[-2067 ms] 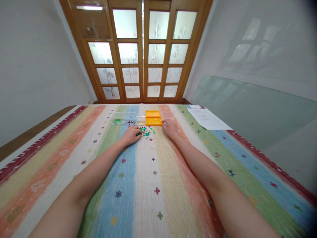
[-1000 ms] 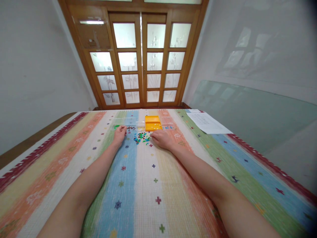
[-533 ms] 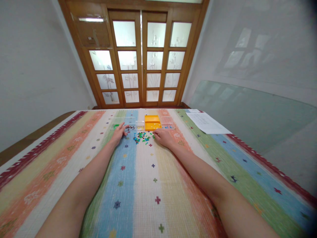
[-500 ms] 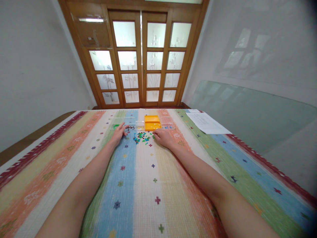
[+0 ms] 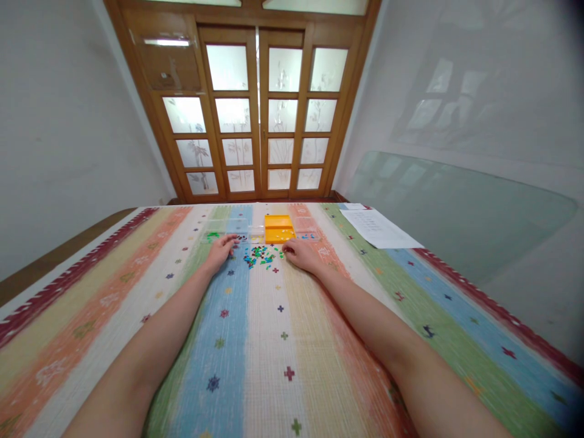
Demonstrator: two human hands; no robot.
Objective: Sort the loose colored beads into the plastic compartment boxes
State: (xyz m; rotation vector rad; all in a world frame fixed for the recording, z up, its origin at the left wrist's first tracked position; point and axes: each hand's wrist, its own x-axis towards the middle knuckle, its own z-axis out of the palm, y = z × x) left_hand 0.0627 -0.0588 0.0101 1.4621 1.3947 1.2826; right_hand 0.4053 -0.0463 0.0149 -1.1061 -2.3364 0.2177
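A loose pile of small green, blue and dark pieces (image 5: 261, 255) lies on the striped cloth between my hands. My left hand (image 5: 222, 248) is left of the pile, fingers apart, beside a clear box with green pieces (image 5: 212, 235) and dark pieces (image 5: 241, 238). On the pile's right side rests my right hand (image 5: 295, 250), its fingers curled together; anything between the fingertips is too small to make out. Behind the pile stands an open yellow box (image 5: 279, 222) with a few pale pieces. Blue pieces (image 5: 309, 236) lie in a clear box to its right.
White paper sheets (image 5: 381, 228) lie at the right back of the table. The striped tablecloth (image 5: 269, 377) covers the table. Beyond its far edge are wooden doors with glass panes (image 5: 280, 115). A glass panel (image 5: 456, 207) leans by the right wall.
The view has tilted slightly. My left hand's fingers have shifted a little near the dark pieces. My right hand stays beside the pile.
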